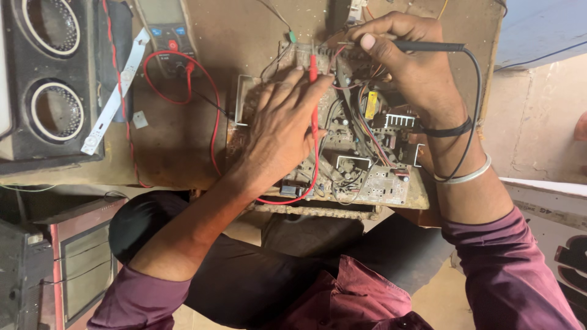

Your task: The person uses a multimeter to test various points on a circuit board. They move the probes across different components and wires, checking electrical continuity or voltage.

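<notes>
The circuit board lies flat on the worktop, directly beneath both hands. The left hand is laid palm-down on the board's left half with fingers loosely spread, and the red probe is held between its fingers, long axis running away from the person, tip just past the fingertips. The right hand is closed in a pinch on the black probe, which lies crosswise, its tip pointing left towards the red one near the board's far edge. The two tips are near each other but apart.

Beyond the left hand's fingertips and to its left, a multimeter with a red dial and blue buttons is seen. Further left lie a white strip and a black speaker box. On the board, a small yellow block sits just below the right hand.
</notes>
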